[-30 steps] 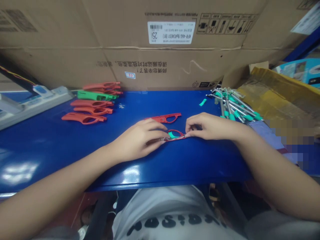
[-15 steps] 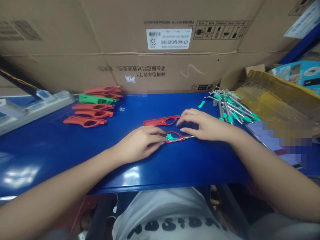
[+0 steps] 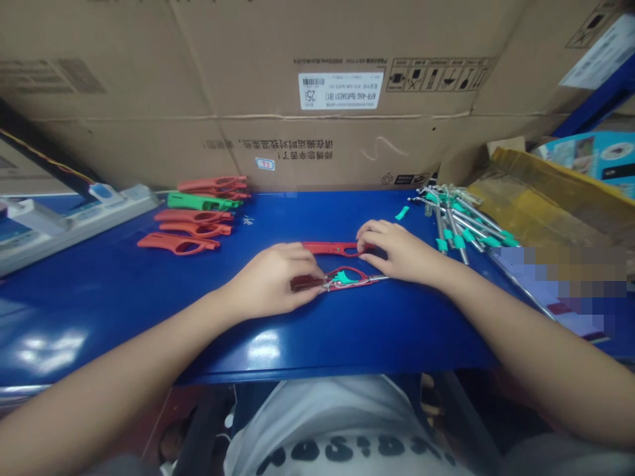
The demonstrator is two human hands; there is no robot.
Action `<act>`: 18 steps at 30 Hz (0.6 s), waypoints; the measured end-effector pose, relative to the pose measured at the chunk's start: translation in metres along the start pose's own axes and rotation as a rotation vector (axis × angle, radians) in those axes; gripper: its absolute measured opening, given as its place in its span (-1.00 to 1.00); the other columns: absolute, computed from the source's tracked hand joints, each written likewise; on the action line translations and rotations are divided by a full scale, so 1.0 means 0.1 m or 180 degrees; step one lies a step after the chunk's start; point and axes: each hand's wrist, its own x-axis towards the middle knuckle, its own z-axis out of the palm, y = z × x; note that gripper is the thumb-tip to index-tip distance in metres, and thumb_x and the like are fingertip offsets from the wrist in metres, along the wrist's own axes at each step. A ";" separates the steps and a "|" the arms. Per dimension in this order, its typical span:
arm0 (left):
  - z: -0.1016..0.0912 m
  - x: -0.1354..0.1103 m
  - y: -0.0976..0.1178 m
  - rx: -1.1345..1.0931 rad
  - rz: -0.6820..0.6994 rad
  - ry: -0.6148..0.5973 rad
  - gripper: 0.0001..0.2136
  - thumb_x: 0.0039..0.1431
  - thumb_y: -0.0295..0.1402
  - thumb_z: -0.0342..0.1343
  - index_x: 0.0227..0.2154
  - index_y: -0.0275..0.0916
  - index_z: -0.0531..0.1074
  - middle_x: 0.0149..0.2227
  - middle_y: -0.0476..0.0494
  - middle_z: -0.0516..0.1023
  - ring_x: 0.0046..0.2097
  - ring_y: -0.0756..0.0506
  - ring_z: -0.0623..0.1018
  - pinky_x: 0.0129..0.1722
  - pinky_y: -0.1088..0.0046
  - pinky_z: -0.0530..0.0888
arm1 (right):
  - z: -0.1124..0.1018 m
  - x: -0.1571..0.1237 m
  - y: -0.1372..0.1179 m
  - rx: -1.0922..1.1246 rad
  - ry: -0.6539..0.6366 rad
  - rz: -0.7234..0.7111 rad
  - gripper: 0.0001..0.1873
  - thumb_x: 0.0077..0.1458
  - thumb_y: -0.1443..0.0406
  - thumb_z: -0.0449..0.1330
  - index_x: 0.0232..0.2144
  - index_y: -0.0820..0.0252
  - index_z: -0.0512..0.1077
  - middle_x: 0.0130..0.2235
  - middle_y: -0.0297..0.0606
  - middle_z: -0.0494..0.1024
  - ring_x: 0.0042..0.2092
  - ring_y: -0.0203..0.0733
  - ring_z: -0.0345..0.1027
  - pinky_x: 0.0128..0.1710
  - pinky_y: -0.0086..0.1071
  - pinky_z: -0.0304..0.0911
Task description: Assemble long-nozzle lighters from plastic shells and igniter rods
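My left hand [image 3: 275,281] pinches the handle end of a red lighter casing half [image 3: 366,281], which lies open side up on the table. Inside its ring sits a teal trigger piece [image 3: 341,277], with thin wires beside it. A metal tube [image 3: 380,278] sticks out of the casing to the right. Just behind lies a second red casing half [image 3: 320,248], seen at a slant. My right hand [image 3: 399,252] has its thumb and fingers closed around the right end of this second half. The fingers partly hide both pieces.
Several red casings [image 3: 178,243] and a green one [image 3: 201,201] are stacked at the left, beside a white power strip [image 3: 84,225]. Metal tubes with teal parts [image 3: 454,221] pile up at the right. A loose teal piece [image 3: 402,213] lies near them. Cardboard [image 3: 258,86] stands behind.
My right hand has closed on the end of the rear casing half, which now looks narrower and tilted. My left hand stays on the front half. The view has shifted slightly.
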 end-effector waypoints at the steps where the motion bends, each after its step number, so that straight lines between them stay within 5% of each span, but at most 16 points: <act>1: -0.01 0.00 0.00 0.0033 0.0019 -0.0008 -0.85 0.29 -0.32 0.20 -0.19 -0.20 0.64 -0.25 -0.10 0.66 -0.20 -0.11 0.58 -0.14 0.32 0.46 | 0.00 0.00 0.00 -0.0003 -0.0033 0.0018 -0.97 0.26 0.30 0.18 -0.24 0.13 0.42 -0.06 -0.15 0.49 -0.01 0.00 0.37 0.00 -0.09 0.24; 14: -0.01 -0.02 -0.01 -0.0003 -0.0199 -0.0173 -0.85 0.31 -0.27 0.20 -0.25 -0.14 0.67 -0.28 -0.06 0.67 -0.22 -0.07 0.59 -0.20 0.40 0.48 | -0.01 0.00 -0.04 -0.0128 -0.0026 -0.0030 -0.95 0.26 0.30 0.16 -0.27 0.14 0.41 -0.15 -0.19 0.52 -0.10 -0.06 0.38 -0.11 -0.19 0.21; 18: -0.03 -0.02 0.02 0.0141 -0.0188 -0.0018 -0.79 0.33 -0.20 0.16 -0.23 -0.17 0.66 -0.27 -0.11 0.67 -0.21 -0.09 0.60 -0.18 0.37 0.51 | -0.02 0.00 -0.08 0.0081 0.0257 0.0016 -0.94 0.27 0.29 0.15 -0.27 0.15 0.41 -0.18 -0.18 0.55 -0.15 -0.08 0.40 -0.13 -0.19 0.25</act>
